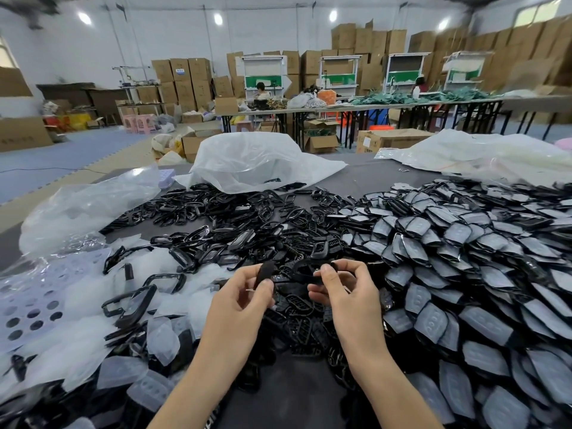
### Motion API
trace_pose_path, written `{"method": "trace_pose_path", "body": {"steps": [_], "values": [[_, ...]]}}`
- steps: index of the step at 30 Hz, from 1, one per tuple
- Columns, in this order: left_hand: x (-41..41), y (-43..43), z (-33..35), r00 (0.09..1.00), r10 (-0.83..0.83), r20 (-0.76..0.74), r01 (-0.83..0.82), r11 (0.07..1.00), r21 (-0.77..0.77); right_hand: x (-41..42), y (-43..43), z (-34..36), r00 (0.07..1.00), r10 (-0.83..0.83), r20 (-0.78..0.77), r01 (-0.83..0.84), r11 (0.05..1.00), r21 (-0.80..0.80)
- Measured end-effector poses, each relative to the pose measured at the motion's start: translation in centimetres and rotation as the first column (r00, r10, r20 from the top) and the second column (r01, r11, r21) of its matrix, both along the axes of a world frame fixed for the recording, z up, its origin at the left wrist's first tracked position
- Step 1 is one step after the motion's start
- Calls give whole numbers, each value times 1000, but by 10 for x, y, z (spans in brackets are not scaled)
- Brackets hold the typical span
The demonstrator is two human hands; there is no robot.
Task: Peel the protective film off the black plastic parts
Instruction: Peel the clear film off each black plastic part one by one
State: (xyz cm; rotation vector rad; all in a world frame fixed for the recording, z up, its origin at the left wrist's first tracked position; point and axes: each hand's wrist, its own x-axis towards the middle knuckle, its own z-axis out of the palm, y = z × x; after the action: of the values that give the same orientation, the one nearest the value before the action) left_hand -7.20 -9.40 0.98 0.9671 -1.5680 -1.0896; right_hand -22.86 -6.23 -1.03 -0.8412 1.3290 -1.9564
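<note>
Nearest, a small dark piece [265, 271], possibly a black part seen edge-on, is pinched between the thumb and fingers of the left hand [244, 300]. Just beside it, a black plastic frame [303, 271] is gripped by the curled fingers of the right hand [346, 294]. Both are held above a heap of bare black frames [235, 221] on the dark table [365, 178]. Peeled translucent film [71, 345] is piled to the left, and film-covered parts [470, 274] are heaped to the right. Beyond, a white plastic bag [253, 159] is slumped on the table, and cardboard boxes [182, 72] are stacked against the far wall.
</note>
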Motion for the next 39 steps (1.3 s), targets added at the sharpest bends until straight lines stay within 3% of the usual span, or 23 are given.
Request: {"method": "trace_pose_path", "body": {"steps": [6,18,30,39], "values": [[4,7,0,1000,-19,2,19,992,-125,9,1,2,988,130,86,-130,991,-6],[5,3,-10,988,152,39,-146,981,-127,17,4,4,954,278,112,-281,960,16],[6,-1,-12,994,93,-54,-98,990,-103,18,5,4,891,440,114,-443,896,8],[8,0,-14,972,165,167,-120,960,-252,17,8,4,884,461,81,-465,885,41]]}}
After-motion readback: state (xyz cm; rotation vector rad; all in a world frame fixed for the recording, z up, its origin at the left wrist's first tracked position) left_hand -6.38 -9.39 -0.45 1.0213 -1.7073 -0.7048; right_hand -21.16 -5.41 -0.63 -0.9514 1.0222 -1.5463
